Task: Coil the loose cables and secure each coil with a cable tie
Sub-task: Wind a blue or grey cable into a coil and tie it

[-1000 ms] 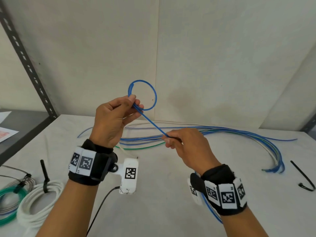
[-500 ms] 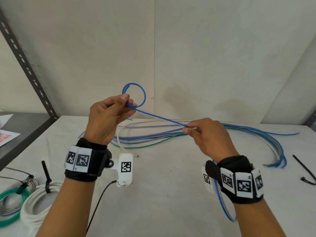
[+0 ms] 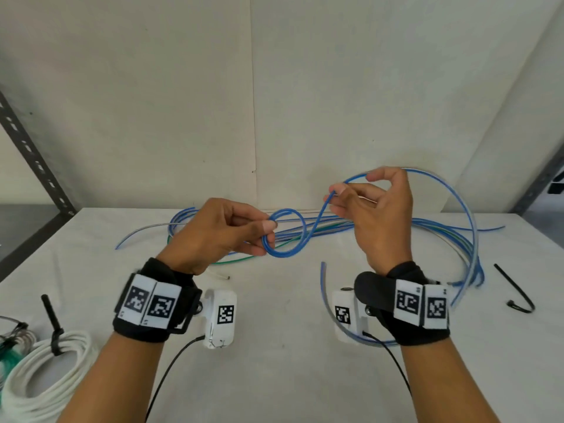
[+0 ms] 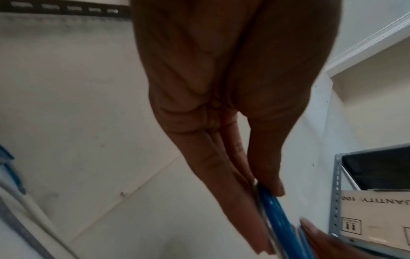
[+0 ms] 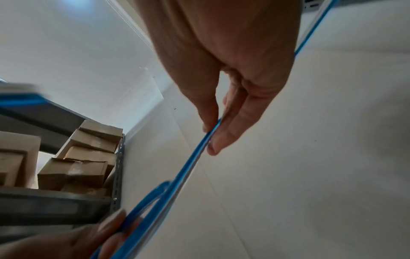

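Note:
A blue cable [image 3: 314, 222] runs between both hands above the white table [image 3: 274, 377]. My left hand [image 3: 268, 232] pinches a small loop [image 3: 285, 254] of it between thumb and fingers; the left wrist view shows the blue cable [image 4: 277, 215] under the thumb. My right hand [image 3: 337, 193], higher and to the right, pinches the same cable, which arcs on over the hand and down to the table at the right. In the right wrist view the blue cable [image 5: 193, 157] passes between thumb and fingers. More loose blue, green and grey cables [image 3: 351, 228] lie behind the hands.
A tied white coil [image 3: 45, 370] and a green coil [image 3: 12, 355] lie at the near left. A loose black cable tie [image 3: 512, 288] lies at the right. Metal shelving uprights [image 3: 33, 154] stand at the left and right edges, with cardboard boxes [image 5: 88, 157] on a shelf.
My left hand dropped lower with the small loop. My right hand rose and moved right along the cable, lifting a large arc of it off the table.

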{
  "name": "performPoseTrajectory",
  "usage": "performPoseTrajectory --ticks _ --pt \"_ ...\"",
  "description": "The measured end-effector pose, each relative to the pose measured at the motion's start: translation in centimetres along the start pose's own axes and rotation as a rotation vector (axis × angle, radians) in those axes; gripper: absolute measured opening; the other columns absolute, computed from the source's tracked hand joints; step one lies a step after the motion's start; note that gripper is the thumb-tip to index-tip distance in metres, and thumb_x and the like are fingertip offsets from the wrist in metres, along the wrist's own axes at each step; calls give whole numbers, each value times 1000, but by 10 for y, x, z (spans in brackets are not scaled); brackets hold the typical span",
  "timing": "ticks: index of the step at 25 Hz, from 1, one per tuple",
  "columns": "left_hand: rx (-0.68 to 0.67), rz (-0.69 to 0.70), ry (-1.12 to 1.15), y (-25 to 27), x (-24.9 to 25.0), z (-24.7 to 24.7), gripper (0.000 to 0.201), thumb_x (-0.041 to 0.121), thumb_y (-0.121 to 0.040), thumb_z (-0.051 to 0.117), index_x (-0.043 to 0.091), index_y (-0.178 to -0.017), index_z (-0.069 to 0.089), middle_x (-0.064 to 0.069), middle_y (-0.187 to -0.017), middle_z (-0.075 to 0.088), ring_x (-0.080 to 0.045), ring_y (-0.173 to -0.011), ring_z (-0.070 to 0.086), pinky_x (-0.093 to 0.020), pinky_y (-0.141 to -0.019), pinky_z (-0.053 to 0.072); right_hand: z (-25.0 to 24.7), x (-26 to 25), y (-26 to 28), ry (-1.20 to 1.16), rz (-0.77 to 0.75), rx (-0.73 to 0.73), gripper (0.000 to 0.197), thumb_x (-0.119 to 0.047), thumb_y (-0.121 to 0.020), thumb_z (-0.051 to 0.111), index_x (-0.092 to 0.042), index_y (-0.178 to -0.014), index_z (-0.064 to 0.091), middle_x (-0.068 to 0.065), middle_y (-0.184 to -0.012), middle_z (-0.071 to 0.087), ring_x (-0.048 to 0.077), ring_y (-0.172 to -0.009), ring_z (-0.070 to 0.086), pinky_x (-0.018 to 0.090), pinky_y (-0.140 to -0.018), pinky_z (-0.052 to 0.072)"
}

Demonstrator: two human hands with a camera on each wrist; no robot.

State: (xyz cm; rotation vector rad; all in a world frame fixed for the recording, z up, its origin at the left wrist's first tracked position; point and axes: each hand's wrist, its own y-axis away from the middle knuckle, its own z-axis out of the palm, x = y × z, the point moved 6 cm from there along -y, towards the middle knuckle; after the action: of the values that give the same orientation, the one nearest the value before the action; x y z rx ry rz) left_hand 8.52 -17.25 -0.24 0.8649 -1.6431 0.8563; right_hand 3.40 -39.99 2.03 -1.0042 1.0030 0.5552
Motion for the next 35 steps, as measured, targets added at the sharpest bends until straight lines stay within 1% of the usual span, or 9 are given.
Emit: performPoseTrajectory --ticks 6,13,18,20,22,24,27,31,35 --pt "-122 -34 -36 2 -1 24 17 15 -91 69 0 -96 76 -21 -89 75 -24 -81 72 -33 -77 62 27 3 10 93 -34 -208 9 -7 -88 75 -10 -92 67 10 -85 77 25 -75 76 36 -74 60" --pt "-119 -15 -54 4 2 20 17 14 -94 67 2 -102 76 -15 -85 75 -20 -82 72 -31 -75 61 43 5 28 446 30 -782 32 -17 -96 66 -24 -127 70 -10 -107 74 13 -91 71 32 -72 62" --pt "2 4 1 1 3 23 14 15 -93 70 4 -96 77 -14 -84 76 -21 -78 74 -39 -78 63 34 -1 19 593 -102 -611 29 -15 -95 67 -27 -120 74 -18 -79 69 7 -68 67 16 -62 52" --pt "159 38 -188 1 6 21 16 28 -86 79 13 -86 79 -5 -73 76 -19 -70 74 -46 -76 63 32 -2 17 626 -143 -527 24 -16 -93 70 -23 -115 76 -23 -75 68 4 -66 68 13 -60 49" --pt "361 171 -500 6 20 11 25 49 -77 82 25 -77 75 7 -62 70 -11 -60 68 -38 -65 59 32 -2 17 670 -160 -507 19 -19 -92 72 -23 -110 74 -18 -77 72 3 -68 70 22 -68 55" --pt "428 413 -590 14 40 6 27 54 -81 77 30 -94 73 12 -78 70 -7 -76 66 -32 -72 54 35 -4 20 681 -166 -543 13 -21 -90 75 -23 -101 70 -11 -81 76 4 -73 71 34 -77 58" --pt "140 415 -358 7 33 12 35 44 -101 54 22 -125 66 6 -110 73 -10 -107 68 -32 -97 51 41 -12 27 635 -189 -609 6 -18 -89 76 -20 -91 70 -10 -83 76 5 -80 72 38 -79 57" --pt "-49 51 121 0 10 27 46 39 -105 40 0 -114 63 -6 -90 72 -24 -70 68 -38 -83 58 46 -24 32 525 -253 -573 2 -13 -89 75 -15 -88 74 -9 -84 74 12 -81 70 39 -75 57" --pt "-107 8 216 1 14 35 46 37 -107 34 -2 -101 59 -8 -69 52 -15 -59 48 -32 -72 57 51 -27 37 480 -331 -492 5 -15 -91 72 -12 -92 76 -8 -81 72 14 -80 69 41 -72 55"
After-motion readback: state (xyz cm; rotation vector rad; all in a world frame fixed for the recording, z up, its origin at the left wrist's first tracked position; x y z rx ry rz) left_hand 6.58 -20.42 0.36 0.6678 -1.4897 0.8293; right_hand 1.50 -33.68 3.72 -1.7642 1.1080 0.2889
